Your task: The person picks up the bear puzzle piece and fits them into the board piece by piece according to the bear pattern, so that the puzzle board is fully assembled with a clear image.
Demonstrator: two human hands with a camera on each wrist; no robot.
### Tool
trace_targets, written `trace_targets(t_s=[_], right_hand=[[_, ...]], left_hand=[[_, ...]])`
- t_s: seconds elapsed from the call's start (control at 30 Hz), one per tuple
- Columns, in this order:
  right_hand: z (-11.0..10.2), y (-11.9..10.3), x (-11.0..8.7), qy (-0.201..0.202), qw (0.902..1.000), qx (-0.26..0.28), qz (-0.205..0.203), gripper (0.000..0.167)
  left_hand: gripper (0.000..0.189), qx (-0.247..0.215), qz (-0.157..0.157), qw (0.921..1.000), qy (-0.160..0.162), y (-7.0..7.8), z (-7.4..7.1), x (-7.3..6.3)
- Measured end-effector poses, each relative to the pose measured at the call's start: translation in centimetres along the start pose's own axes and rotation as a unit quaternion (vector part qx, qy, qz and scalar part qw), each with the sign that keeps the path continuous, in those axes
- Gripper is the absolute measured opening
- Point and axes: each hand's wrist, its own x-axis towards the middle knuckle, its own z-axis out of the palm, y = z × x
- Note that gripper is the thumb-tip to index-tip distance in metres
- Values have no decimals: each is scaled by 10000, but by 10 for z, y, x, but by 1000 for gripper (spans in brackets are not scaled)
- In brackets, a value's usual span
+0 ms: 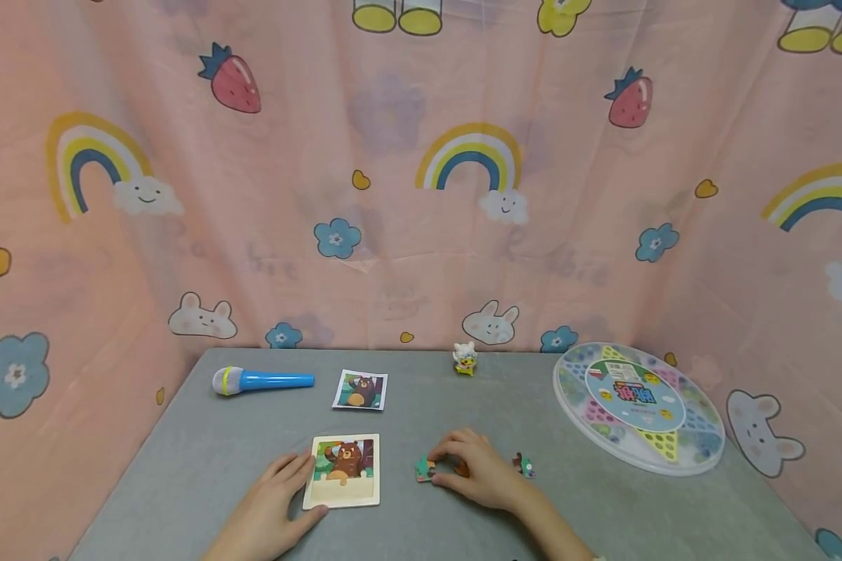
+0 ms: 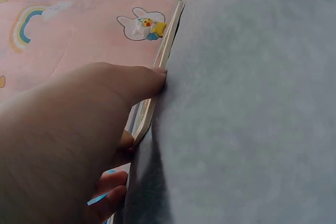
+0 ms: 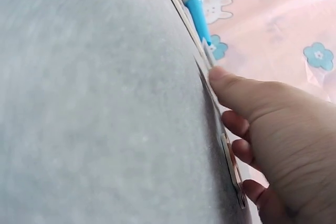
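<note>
A wooden puzzle board (image 1: 342, 492) lies flat on the table, with bear picture pieces in its upper part and bare wood along its lower part. My left hand (image 1: 270, 502) holds it at the near left corner, fingers along the left edge and thumb at the near edge. To its right, my right hand (image 1: 480, 474) pinches a green and orange puzzle piece (image 1: 422, 469) between thumb and fingers, low at the table. A brown piece (image 1: 461, 468) shows partly under that hand. Another puzzle piece (image 1: 524, 465) lies right of it.
Behind the board lies a bear picture card (image 1: 360, 390), with a blue toy microphone (image 1: 274, 380) to its left. A small figurine (image 1: 465, 359) stands at the table's back edge. A round game board (image 1: 638, 409) lies at the right. A pink printed curtain (image 1: 393, 156) surrounds the table.
</note>
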Motion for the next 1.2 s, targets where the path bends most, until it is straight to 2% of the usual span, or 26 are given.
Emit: trace_targets(t_s=[0.17, 0.3, 0.47, 0.83, 1.07, 1.2], right_hand=[[-3, -6, 8, 33, 9998, 4, 201, 22], [-1, -15, 14, 238, 9993, -264, 149, 25], [5, -29, 27, 320, 9983, -477, 69, 23], [31, -70, 53, 130, 9984, -543, -33, 22], [47, -96, 65, -16, 9989, -439, -180, 21], [57, -104, 68, -53, 9995, -284, -159, 20]], left_hand=[[84, -229, 114, 9996, -73, -5, -1, -1], [82, -382, 214, 9989, -142, -9, -3, -3], [82, -353, 228, 9990, -137, -8, -3, -3], [83, -347, 179, 9990, -227, -6, -3, -1], [85, -426, 426, 9981, -84, -10, -3, -4], [85, -480, 424, 9978, -169, -12, -3, -4]])
